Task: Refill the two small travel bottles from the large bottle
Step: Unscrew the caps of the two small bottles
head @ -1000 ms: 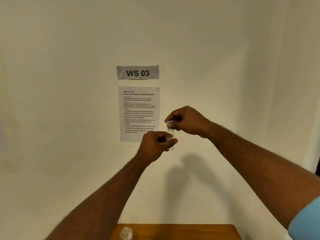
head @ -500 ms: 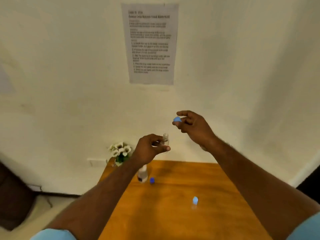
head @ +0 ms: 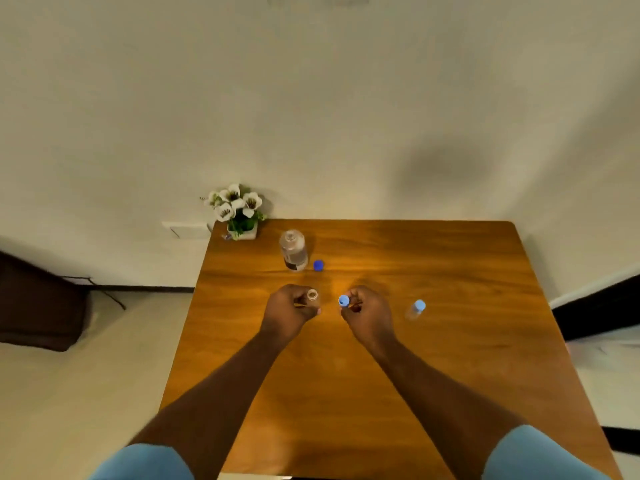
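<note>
At frame centre, the left hand (head: 290,308) grips an uncapped travel bottle (head: 312,295) while the right hand (head: 367,311) pinches its light-blue cap (head: 344,300) (large bottle (head: 293,250) stands open behind; second travel bottle (head: 415,309) capped, right).

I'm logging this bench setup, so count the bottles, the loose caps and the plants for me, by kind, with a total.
Bottles: 3: large clear uncapped bottle, small open clear bottle in left hand, small clear bottle with light blue cap on.
Loose caps: 2: dark blue cap, light blue cap in right hand.
Plants: 1: white-flowered potted plant.
Total: 6.
</note>
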`<state>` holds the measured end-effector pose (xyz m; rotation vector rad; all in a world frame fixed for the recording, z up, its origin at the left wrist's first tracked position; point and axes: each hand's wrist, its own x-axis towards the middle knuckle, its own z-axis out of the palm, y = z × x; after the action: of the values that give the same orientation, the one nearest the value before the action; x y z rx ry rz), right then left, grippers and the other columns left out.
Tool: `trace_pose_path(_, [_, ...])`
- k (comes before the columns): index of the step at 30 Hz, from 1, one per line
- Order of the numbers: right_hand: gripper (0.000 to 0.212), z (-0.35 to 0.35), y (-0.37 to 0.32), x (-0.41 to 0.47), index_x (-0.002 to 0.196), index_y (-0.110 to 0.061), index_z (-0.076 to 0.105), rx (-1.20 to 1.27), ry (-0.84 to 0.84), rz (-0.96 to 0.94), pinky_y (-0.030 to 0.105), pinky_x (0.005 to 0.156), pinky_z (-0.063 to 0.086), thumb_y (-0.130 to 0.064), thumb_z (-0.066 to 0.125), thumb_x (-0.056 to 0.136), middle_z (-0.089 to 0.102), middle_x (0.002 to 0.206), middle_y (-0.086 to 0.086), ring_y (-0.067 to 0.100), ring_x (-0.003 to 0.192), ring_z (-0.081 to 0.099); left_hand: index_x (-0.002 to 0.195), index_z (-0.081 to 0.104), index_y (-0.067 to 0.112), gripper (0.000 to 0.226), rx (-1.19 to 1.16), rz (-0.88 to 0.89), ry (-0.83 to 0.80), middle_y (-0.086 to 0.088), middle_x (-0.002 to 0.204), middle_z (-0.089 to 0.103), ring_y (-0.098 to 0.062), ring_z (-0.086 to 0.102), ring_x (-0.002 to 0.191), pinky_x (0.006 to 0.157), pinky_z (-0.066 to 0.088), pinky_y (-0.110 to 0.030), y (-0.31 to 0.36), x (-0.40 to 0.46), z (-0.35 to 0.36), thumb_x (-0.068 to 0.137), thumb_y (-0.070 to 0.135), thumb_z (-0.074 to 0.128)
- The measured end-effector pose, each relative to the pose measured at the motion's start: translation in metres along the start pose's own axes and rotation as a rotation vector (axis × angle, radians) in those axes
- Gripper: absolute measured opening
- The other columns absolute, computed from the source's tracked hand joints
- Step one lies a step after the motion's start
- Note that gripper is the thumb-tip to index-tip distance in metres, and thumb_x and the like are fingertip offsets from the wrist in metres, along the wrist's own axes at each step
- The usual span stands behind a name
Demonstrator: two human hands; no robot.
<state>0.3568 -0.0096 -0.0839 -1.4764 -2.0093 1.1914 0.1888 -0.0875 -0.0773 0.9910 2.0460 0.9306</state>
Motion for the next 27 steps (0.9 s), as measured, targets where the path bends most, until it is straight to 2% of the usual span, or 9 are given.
trace_pose_path(3, [0.010,0.027,0.017,-0.004,0.096,-0.022,0.067,-0.063,-0.027,0.082,0.026,0.067,0.051,-0.021,0.071,0.087,0.070,0.092,-0.007,0.009,0.082,0.064,0.103,0.076,0.018,0.028,0.030,-0.007,0.003,0.003,0.101,0.071,-0.014,0.069,0.093,0.078,0.054,-0.019,-0.029,0.005,0.006,0.077,0.011,0.086])
trace_pose_path(6, [0.015,0.049,0.030,-0.001,0.103,-0.026,0.067,-0.108,-0.026,0.156,0.018,0.065,0.042,-0.020,0.067,0.089,0.068,0.096,-0.008,0.010,0.089,0.064,0.103,0.076,0.019,0.023,0.072,0.008,-0.025,-0.001,0.104,0.072,-0.015,0.069,0.093,0.083,0.059,-0.033,-0.047,0.012,0.011,0.081,0.014,0.083])
trace_pose_path(8, [0.023,0.058,0.035,0.001,0.113,-0.022,0.067,-0.168,-0.022,0.179,0.021,0.075,0.045,-0.020,0.065,0.090,0.069,0.107,-0.003,0.013,0.097,0.063,0.111,0.075,0.016,0.033,0.117,-0.017,-0.045,-0.004,0.112,0.071,-0.018,0.068,0.099,0.089,0.058,-0.036,-0.053,0.014,0.013,0.079,0.015,0.085])
trace_pose_path(11, [0.025,0.065,0.041,0.008,0.116,-0.020,0.066,-0.238,-0.033,0.176,0.028,0.085,0.051,-0.022,0.064,0.091,0.067,0.114,0.001,0.015,0.101,0.062,0.118,0.073,0.015,0.040,0.175,-0.026,-0.088,-0.004,0.120,0.069,-0.016,0.066,0.104,0.091,0.055,-0.029,-0.062,0.020,0.018,0.081,0.016,0.084])
trace_pose_path(16, [0.025,0.071,0.047,0.014,0.116,-0.022,0.065,-0.285,-0.043,0.190,0.035,0.086,0.054,-0.028,0.062,0.092,0.062,0.115,0.001,0.017,0.101,0.060,0.119,0.073,0.013,0.038,0.157,-0.040,-0.108,-0.006,0.119,0.069,-0.018,0.067,0.106,0.094,0.057,-0.036,-0.067,0.024,0.023,0.083,0.015,0.083])
trace_pose_path(21, [0.023,0.074,0.050,0.015,0.114,-0.026,0.064,-0.312,-0.052,0.194,0.036,0.083,0.055,-0.028,0.062,0.091,0.061,0.115,-0.001,0.018,0.101,0.060,0.120,0.071,0.012,0.038,0.164,-0.036,-0.100,-0.006,0.121,0.069,-0.017,0.065,0.107,0.094,0.056,-0.032,-0.068,0.028,0.032,0.083,0.015,0.082])
trace_pose_path(23, [0.028,0.074,0.051,0.015,0.120,-0.027,0.062,-0.321,-0.064,0.200,0.036,0.086,0.054,-0.028,0.060,0.092,0.060,0.121,0.000,0.018,0.106,0.059,0.124,0.068,0.013,0.045,0.180,-0.049,-0.109,-0.006,0.125,0.067,-0.019,0.064,0.112,0.097,0.055,-0.033,-0.068,0.029,0.033,0.082,0.016,0.083])
trace_pose_path(27, [0.048,0.063,0.046,0.008,0.135,-0.026,0.051,-0.330,-0.103,0.186,0.035,0.094,0.051,-0.017,0.060,0.089,0.054,0.134,0.001,0.020,0.120,0.054,0.144,0.052,0.017,0.080,0.217,-0.062,-0.151,-0.005,0.146,0.053,-0.022,0.054,0.131,0.111,0.048,-0.040,-0.060,0.026,0.032,0.074,0.028,0.090])
